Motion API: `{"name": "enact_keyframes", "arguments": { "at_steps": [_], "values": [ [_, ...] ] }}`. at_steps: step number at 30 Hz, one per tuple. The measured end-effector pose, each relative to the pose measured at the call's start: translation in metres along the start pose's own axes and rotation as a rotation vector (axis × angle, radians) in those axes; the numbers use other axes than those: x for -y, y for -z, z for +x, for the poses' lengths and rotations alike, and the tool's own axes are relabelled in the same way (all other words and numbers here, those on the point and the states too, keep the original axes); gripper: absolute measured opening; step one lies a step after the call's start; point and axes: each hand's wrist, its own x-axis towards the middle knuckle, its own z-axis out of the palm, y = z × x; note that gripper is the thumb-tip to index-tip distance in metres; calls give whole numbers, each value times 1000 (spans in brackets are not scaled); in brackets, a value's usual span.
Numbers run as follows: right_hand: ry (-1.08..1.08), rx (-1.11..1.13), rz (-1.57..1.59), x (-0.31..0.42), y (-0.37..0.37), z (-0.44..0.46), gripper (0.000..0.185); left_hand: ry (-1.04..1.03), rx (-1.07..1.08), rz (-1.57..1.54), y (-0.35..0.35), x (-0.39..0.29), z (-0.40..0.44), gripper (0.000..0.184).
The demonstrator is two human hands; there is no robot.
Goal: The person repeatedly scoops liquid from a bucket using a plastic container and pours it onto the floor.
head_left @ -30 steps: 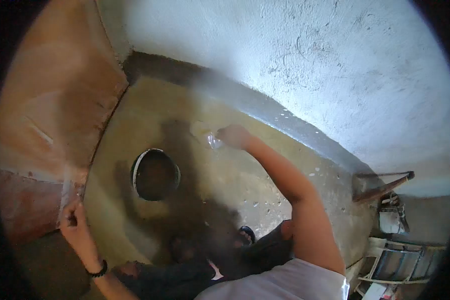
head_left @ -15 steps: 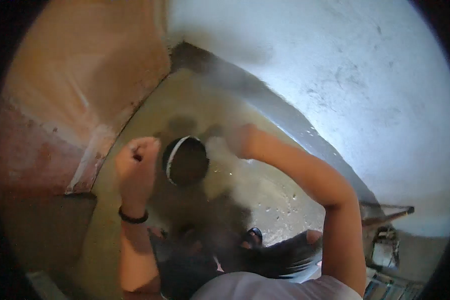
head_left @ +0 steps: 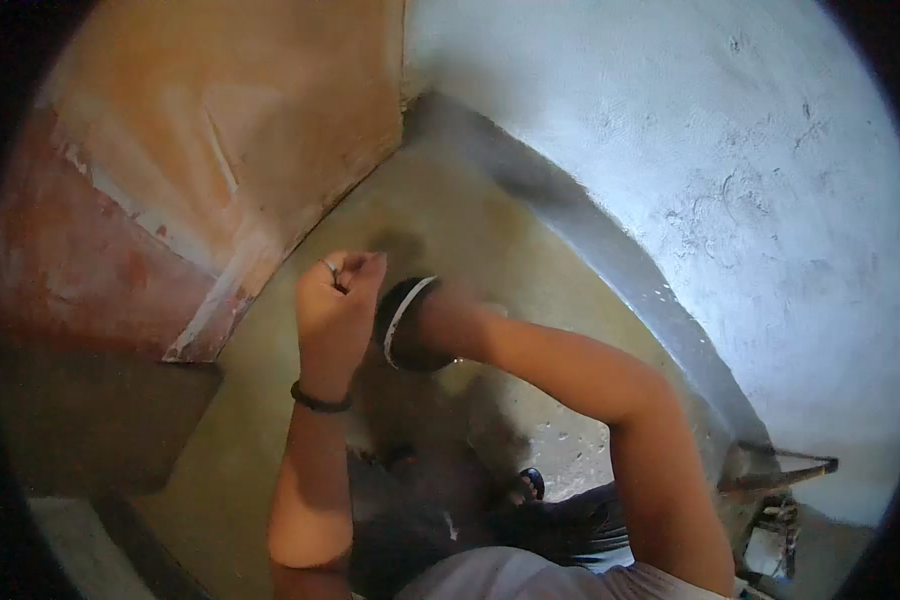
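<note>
Ahead of me is a dark round thing (head_left: 402, 335), with a pale band curving along its left edge. Its kind I cannot make out; the middle of the view is hazy. My left hand (head_left: 342, 295) is closed just left of it, fingertips pressed together, a ring on one finger and a dark bracelet (head_left: 320, 400) at the wrist. What those fingers hold, if anything, is too small or hidden. My right hand (head_left: 452, 325) lies over the right part of the round thing, blurred, its fingers hidden. Whether it touches or reaches into the thing cannot be told.
A worn orange-red panel (head_left: 170, 200) rises at the left, and a whitish wall (head_left: 690, 150) at the right. Between them lies a dull, yellowish floor (head_left: 260, 390). A sandalled foot (head_left: 530, 487) shows below. A dark bar (head_left: 785, 470) juts out at the lower right.
My right hand has swung left and down from beyond the round thing to over it. My left hand is still closed. The whole view has shifted, so things appear further right.
</note>
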Motion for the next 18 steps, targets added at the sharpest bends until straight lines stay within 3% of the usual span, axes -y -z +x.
{"name": "enact_keyframes", "arguments": {
  "at_steps": [4,6,7,9,11,14,18],
  "values": [
    [59,-101,-34,-19,-46,-3,9,27,59,-29,-3,0,2,19],
    [-19,-459,159,-41,-98,-12,9,-4,37,71,-1,1,2,18],
    [-40,-449,164,-51,-93,-36,9,-31,11,161,-1,2,1,16],
    [-325,-302,524,-80,-98,-87,11,-49,44,105,8,3,-3,16],
    [-508,-215,612,-106,-137,-128,13,-66,-47,354,21,19,-1,14],
    [-732,90,448,-149,-349,-147,18,-72,-48,348,41,22,-10,15],
    [-1111,350,503,-139,-476,-241,21,-148,-71,507,68,27,-19,15]
  ]
}}
